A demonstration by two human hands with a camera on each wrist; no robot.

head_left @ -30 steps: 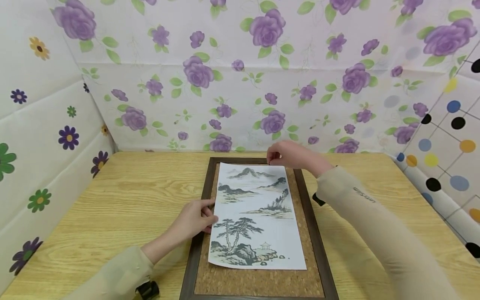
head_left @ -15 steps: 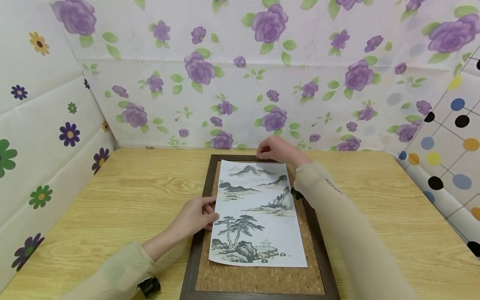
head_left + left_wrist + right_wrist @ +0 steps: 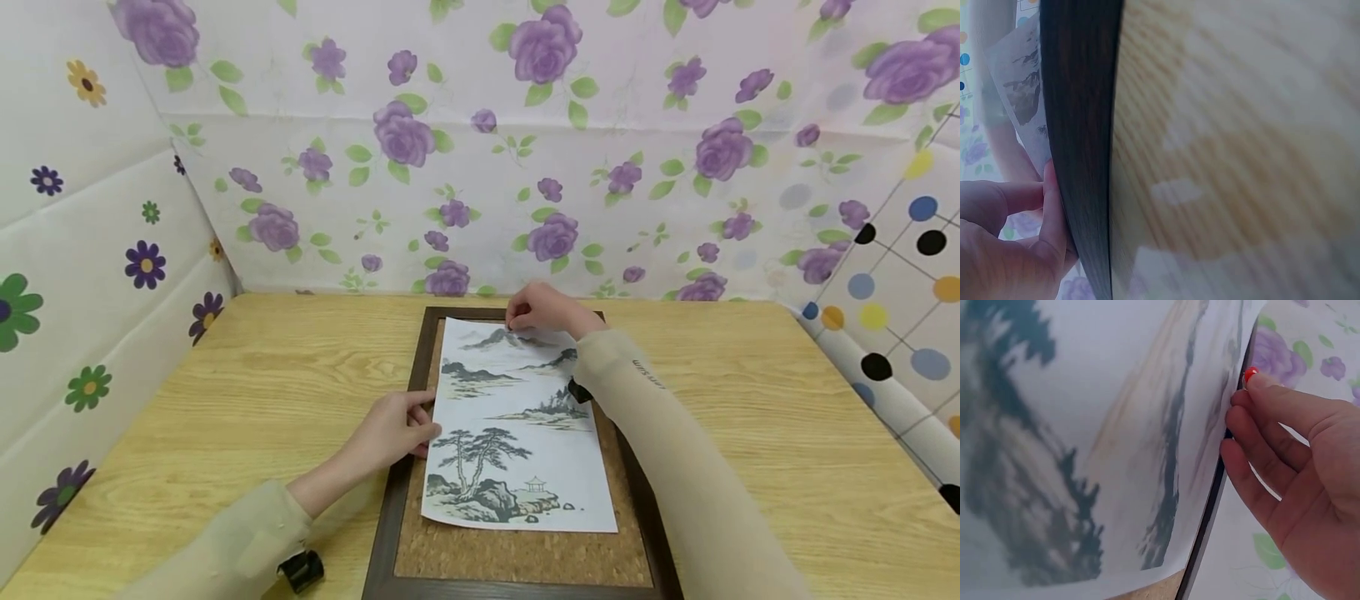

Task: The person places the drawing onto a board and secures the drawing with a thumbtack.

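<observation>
A sheet of paper printed with an ink landscape point(image 3: 525, 467) lies over a cork board point(image 3: 525, 557) with a dark wooden frame point(image 3: 384, 533). At the sheet's left edge my left hand point(image 3: 392, 429) holds it, thumb on top and the other fingers at the edge beside the frame. In the left wrist view, that hand point(image 3: 1019, 237) is next to the frame. My right hand point(image 3: 547, 310) is over the sheet's top edge. The right wrist view shows it pinching a small red push pin point(image 3: 1250, 374) between thumb and fingertip; its point is hidden.
The board lies on a light wood-grain table point(image 3: 300, 367). A purple-flowered cloth point(image 3: 337, 167) hangs behind the table, with patterned sheets along the left and right sides. The sheet's bottom left corner curls up slightly. Black bands are on both sleeves.
My right hand has moved left along the top of the board and slightly toward the sheet, from near its top right corner to its top middle. My left hand stays in place.
</observation>
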